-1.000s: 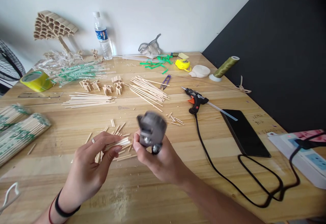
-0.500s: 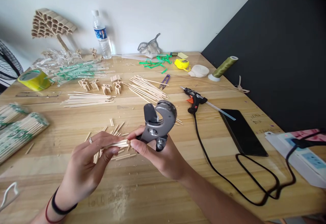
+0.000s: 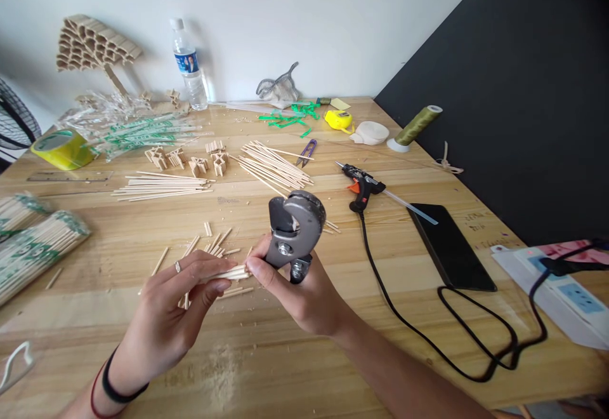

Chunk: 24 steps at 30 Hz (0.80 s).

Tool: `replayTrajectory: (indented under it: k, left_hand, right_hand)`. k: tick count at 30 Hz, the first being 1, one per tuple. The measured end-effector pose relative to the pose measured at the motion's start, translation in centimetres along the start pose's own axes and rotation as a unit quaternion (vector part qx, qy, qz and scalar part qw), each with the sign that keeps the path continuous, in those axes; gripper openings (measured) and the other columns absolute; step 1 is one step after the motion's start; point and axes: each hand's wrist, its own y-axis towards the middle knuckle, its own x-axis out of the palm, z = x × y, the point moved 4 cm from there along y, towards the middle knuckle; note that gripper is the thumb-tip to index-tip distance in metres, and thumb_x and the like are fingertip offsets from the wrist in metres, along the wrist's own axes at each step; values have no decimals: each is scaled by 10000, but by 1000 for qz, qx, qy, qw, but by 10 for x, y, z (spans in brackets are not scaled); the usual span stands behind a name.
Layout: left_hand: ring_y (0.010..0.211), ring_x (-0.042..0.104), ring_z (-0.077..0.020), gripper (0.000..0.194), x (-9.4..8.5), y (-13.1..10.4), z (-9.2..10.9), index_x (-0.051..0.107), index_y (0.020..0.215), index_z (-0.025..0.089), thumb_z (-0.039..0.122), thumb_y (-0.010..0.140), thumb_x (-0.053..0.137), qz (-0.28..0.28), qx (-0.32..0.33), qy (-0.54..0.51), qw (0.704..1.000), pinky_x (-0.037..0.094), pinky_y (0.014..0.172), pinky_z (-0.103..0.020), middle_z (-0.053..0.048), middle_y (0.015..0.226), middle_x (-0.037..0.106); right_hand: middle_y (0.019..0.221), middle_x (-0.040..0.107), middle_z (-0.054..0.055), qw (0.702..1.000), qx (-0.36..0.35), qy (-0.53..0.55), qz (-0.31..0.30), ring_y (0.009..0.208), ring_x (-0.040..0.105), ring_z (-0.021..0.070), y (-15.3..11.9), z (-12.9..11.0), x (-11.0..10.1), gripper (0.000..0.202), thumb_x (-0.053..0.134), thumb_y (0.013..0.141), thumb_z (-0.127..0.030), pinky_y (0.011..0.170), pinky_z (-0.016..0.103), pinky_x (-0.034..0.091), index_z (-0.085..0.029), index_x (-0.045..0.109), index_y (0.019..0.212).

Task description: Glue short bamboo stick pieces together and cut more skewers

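Observation:
Between the thumb and fingers of my left hand (image 3: 178, 301) is a small bundle of thin wooden sticks (image 3: 234, 272), pointing right. My right hand (image 3: 302, 295) is closed around a grey metal hand cutter (image 3: 297, 228), its curved jaws pointing up and away from me. The right thumb and forefinger also meet at the right end of the bundle. Under and behind my left hand lie loose cut stick pieces (image 3: 219, 241). The cutter's handles are mostly hidden by my right hand.
Longer sticks (image 3: 278, 168) lie in piles behind, near small stick blocks (image 3: 198, 165) and purple snips (image 3: 307, 151). A hot glue gun (image 3: 361, 184), its cord, a black phone (image 3: 451, 247) and a power strip (image 3: 566, 285) occupy the right. Wrapped stick packs (image 3: 42, 247) lie left.
My left hand has shifted slightly right, bringing the bundle's end against my right fingertips. The cutter stays in my right hand, tilted a little differently.

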Motion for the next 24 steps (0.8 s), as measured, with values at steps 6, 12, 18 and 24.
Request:
replayTrajectory:
  k: [6, 12, 18, 24]
  left_hand:
    - [854, 755, -150, 280, 2, 1, 2, 730, 1155, 230, 38, 969, 651, -8, 8, -9, 1000, 583, 681, -209, -50, 987, 803]
    - [890, 741, -165, 290, 0, 2, 5, 711, 1146, 229, 24, 959, 627, -13, -1, -3, 1000, 599, 764, -251, -54, 991, 789]
    - [849, 726, -176, 228, -3, 1, 3, 709, 1090, 213, 50, 950, 632, -4, -18, 15, 1000, 583, 719, -257, -47, 927, 777]
    - [890, 747, -172, 249, 0, 2, 2, 747, 1159, 212, 79, 973, 648, -9, -24, 14, 1000, 581, 764, -251, -60, 1000, 791]
  right_hand:
    - [681, 509, -15, 997, 37, 68, -21, 673, 522, 166, 2, 4, 3, 300, 609, 1006, -364, 663, 321, 438, -220, 556, 749]
    - [771, 602, 8, 992, 22, 119, -38, 739, 584, 173, 1, 10, 7, 305, 642, 1014, -467, 722, 325, 492, -208, 651, 852]
    - [917, 720, 37, 997, -23, 76, -11, 884, 682, 198, 1, 3, 7, 85, 714, 954, -291, 840, 351, 552, -210, 730, 973]
    - [924, 762, 43, 998, -48, 49, 13, 915, 737, 205, 0, 0, 8, 60, 698, 958, -241, 881, 353, 581, -207, 740, 933]
